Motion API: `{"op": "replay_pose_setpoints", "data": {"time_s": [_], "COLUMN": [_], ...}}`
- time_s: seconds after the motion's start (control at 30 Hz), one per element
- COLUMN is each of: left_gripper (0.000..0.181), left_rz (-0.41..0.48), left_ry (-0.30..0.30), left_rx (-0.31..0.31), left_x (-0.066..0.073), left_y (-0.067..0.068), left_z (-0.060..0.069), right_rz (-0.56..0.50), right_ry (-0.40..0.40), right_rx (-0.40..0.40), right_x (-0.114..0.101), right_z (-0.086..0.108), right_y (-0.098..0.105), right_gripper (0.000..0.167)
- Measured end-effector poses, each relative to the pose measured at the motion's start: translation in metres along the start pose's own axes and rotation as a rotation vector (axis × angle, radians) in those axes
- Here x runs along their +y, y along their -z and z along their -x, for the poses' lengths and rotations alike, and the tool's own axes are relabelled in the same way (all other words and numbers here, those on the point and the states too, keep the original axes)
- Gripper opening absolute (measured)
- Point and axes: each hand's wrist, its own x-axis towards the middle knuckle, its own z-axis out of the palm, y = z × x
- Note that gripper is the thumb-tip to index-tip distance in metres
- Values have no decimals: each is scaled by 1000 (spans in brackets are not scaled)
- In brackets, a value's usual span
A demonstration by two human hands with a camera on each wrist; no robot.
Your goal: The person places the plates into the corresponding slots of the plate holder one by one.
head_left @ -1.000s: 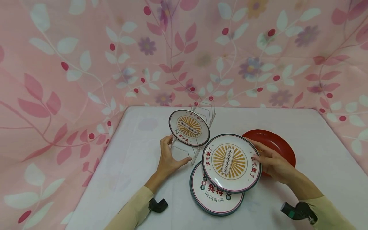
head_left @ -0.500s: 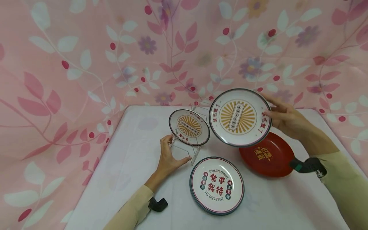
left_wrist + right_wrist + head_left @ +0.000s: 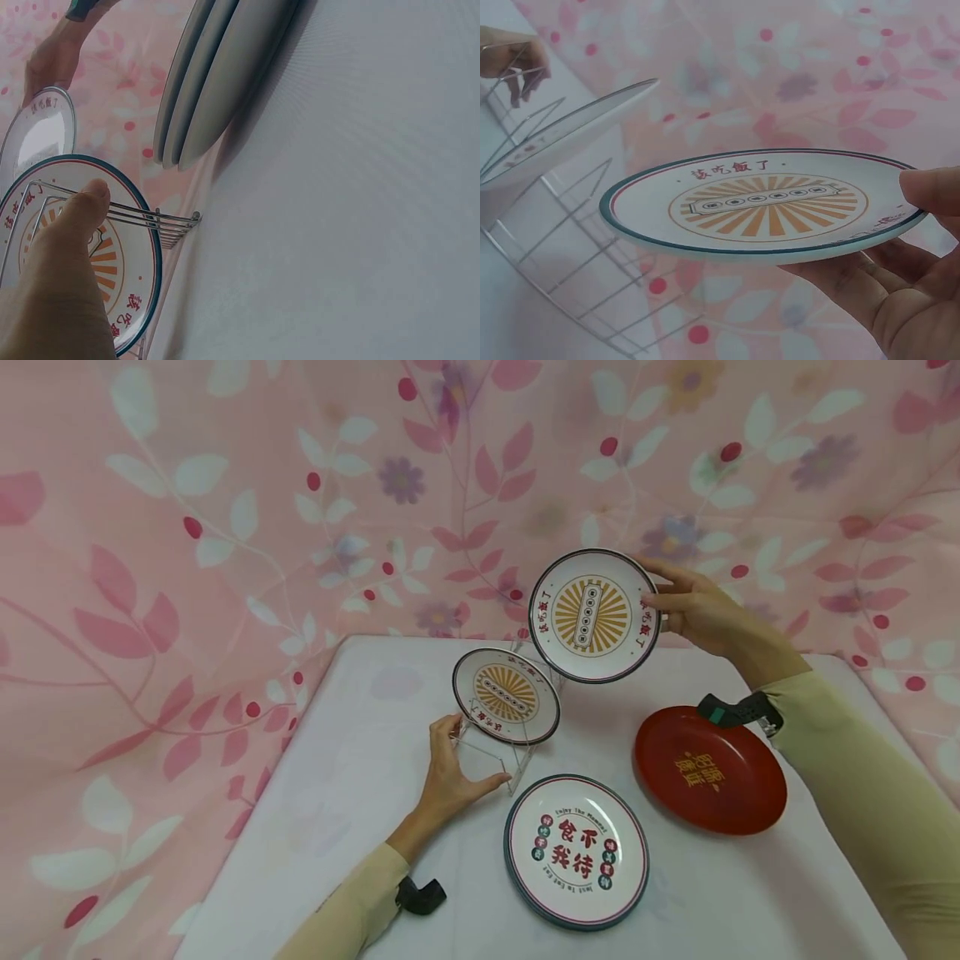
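My right hand [image 3: 693, 610] pinches the right rim of a white plate [image 3: 592, 614] with a yellow sunburst, thumb on its face and fingers behind. This plate is in the air above the far end of a wire plate rack [image 3: 570, 281]. Another sunburst plate [image 3: 507, 695] leans in the rack's slots. Around the rack's near end, my left hand [image 3: 446, 777] has its thumb on one side and its fingers on the other. The left wrist view shows that thumb over the wire. In the right wrist view, the held plate [image 3: 769, 206] is apart from the racked one.
A stack of white plates [image 3: 576, 852] with dark rims and red characters lies in front of the rack. To its right lies a red oval plate [image 3: 708, 768] with gold characters. A white cloth covers the table [image 3: 337, 760]; a pink floral curtain [image 3: 247, 527] hangs behind.
The right hand has lifted the sunburst plate from over the stack, up and away to the rack's far end, uncovering the stack. The left hand has stayed at the rack.
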Motion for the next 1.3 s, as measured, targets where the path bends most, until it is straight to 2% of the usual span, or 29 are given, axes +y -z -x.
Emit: {"op": "replay_pose_setpoints", "data": {"time_s": [0.23,0.37,0.67,0.87,1.0,1.13,1.3], "left_gripper": [115,115,116,116,116,117,116], "left_rz": [4,3,-11,-20,-17,-11,-13], "left_ry": [3,4,5,-3,-5,-4,-5], "left_rx": [-9,-14,-16,-10,-9,-10,-12], "left_x": [3,4,4,3,2,1,1], "left_y": [-4,-6,-10,-10,-11,-11,-10], "left_z": [-2,-3,-4,-4,-5,-4,-5], "right_rz": [145,198,235,223,281,352,372], "right_ry": [-79,-95,-117,-98,-100,-101,-104], "right_rx": [37,34,13,10,-19,-90,-122], "right_x": [18,29,49,57,62,71,85], "right_z": [-13,-18,-26,-31,-35,-37,-38], "right_y": [-9,-15,-27,-33,-38,-41,-41], "right_gripper": [54,55,55,54,54,54,54]}}
